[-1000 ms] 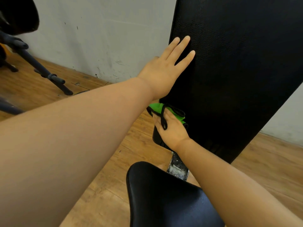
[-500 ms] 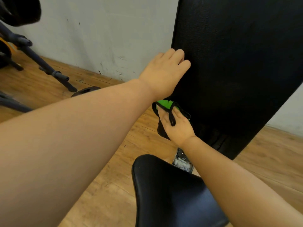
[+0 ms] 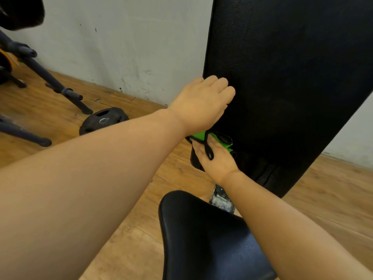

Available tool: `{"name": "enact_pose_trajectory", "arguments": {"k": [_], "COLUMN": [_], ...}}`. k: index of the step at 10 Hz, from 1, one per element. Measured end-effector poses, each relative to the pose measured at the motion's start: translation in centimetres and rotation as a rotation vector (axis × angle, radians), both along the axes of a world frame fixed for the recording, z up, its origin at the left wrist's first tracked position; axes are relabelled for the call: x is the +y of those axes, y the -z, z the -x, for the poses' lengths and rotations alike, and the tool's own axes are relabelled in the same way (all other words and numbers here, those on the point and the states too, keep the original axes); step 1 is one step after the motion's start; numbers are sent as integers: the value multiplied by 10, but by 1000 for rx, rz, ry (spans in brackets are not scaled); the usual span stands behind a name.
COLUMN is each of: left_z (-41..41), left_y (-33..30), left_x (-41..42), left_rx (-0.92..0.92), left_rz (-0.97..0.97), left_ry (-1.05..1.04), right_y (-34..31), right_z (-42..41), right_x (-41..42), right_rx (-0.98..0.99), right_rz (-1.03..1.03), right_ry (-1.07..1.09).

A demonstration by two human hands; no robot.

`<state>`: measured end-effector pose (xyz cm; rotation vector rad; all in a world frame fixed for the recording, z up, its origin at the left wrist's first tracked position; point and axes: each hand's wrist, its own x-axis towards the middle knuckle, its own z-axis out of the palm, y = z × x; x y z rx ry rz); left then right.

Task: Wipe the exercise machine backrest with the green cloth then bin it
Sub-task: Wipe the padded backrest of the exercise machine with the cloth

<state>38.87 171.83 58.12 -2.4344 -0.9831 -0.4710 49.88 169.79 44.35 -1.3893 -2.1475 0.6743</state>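
The black padded backrest (image 3: pixel 286 73) stands tilted at the upper right. My left hand (image 3: pixel 203 104) rests on its left edge with the fingers curled against the pad and nothing in them. Just below it, my right hand (image 3: pixel 217 158) presses the green cloth (image 3: pixel 198 136) against the lower part of the backrest. A black strap of the cloth runs across the back of that hand. Most of the cloth is hidden under the two hands.
The black seat (image 3: pixel 201 239) sits below the hands, with a metal bracket (image 3: pixel 221 199) between it and the backrest. A weight plate (image 3: pixel 104 120) lies on the wooden floor at the left, near the dark legs of another machine (image 3: pixel 52 81). A grey wall runs behind.
My left hand has slid down the backrest edge and its fingers have curled from flat to bent. My right hand with the cloth has stayed low on the pad.
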Motion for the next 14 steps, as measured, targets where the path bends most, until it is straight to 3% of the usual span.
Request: {"name": "enact_pose_trajectory", "arguments": {"k": [2, 3, 5, 6, 7, 10, 11, 12, 13, 14], "left_z": [1, 1, 1, 3, 2, 1, 3, 6, 6, 6], "left_y": [5, 5, 10, 10, 12, 18, 23, 27, 25, 25], "left_x": [-7, -5, -5, -5, -3, 2, 3, 4, 3, 2], "left_rx": [-38, -27, 23, 3, 30, -36, -56, -47, -52, -74], "left_rz": [47, 68, 88, 142, 203, 145, 134, 132, 153, 173], "left_ry": [19, -24, -119, -140, -241, -195, -184, -168, -189, -210], "right_y": [13, 7, -7, -3, -4, 18, 26, 44, 55, 46], "right_z": [1, -1, -19, -37, -44, -28, -26, -19, -12, -15], "right_x": [-2, -4, -15, -16, -25, -27, -25, -23, -20, -17], "right_rx": [-260, -330, -219, -264, -5, 159, 156, -11, -52, -165], "right_rz": [173, 98, 33, 14, 132, 184, 193, 243, 277, 208], "right_ry": [-54, -98, -43, -33, 94, 146, 122, 28, 39, -35]}}
